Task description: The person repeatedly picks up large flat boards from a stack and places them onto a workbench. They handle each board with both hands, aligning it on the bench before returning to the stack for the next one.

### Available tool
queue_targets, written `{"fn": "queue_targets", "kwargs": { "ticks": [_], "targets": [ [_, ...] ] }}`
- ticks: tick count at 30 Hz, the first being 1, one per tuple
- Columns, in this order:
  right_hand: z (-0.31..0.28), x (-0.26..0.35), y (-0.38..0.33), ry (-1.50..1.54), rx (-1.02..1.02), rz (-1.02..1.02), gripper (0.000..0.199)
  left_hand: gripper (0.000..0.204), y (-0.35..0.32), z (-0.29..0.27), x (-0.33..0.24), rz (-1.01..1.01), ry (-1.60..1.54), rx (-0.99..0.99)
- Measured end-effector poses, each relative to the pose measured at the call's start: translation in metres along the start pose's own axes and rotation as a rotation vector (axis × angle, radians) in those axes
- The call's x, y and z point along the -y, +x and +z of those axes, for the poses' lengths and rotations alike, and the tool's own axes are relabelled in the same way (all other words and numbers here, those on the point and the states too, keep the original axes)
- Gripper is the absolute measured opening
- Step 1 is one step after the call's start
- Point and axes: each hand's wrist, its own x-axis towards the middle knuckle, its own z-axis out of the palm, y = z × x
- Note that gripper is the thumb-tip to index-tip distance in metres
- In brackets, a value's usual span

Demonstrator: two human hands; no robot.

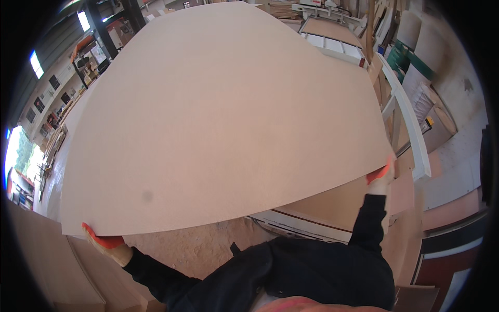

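A large, thin, light-brown board [223,114] fills most of the view, with a small dark smudge near its near left part. My left hand [106,243], in an orange and cream work glove, grips the board's near left corner; the fingers below the sheet are hidden. At the near right corner, my right hand [380,176], gloved alike, is closed on the edge of the same board. The board's near edge runs between my hands, in front of my dark jacket [312,265].
A white frame rail [405,109] curves along the board's right side. Beyond the far right corner is a white-framed machine bed [332,46]. Below the near edge lie a dusty floor [192,247] and another panel [332,205]. More brown sheets [57,260] lean at the lower left.
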Motion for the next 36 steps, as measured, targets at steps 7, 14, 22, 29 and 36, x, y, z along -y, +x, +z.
{"fn": "queue_targets", "kwargs": {
  "ticks": [7, 14, 22, 29, 36],
  "targets": [
    [0.039, -0.086, -0.09, 0.027, -0.312, 0.368, 0.064, 0.064, -0.014, -0.02, 0.033, -0.13, -0.098, 0.111],
    [0.042, -0.109, -0.103, 0.113, -0.137, 0.476, 0.071, 0.063, 0.022, -0.039, 0.083, -0.816, -0.708, 0.007],
    [0.016, -0.126, -0.126, 0.129, -0.219, 0.523, 0.069, 0.056, 0.009, -0.057, 0.154, -0.667, -0.402, -0.058],
    [-0.01, -0.166, -0.17, 0.091, -0.448, 0.495, 0.072, 0.053, 0.0, -0.046, 0.196, 0.108, 0.069, -0.018],
    [-0.069, -0.272, -0.242, 0.156, -0.62, 0.516, 0.08, 0.053, 0.005, -0.014, 0.222, -0.097, -0.21, 0.018]
  ]
}}
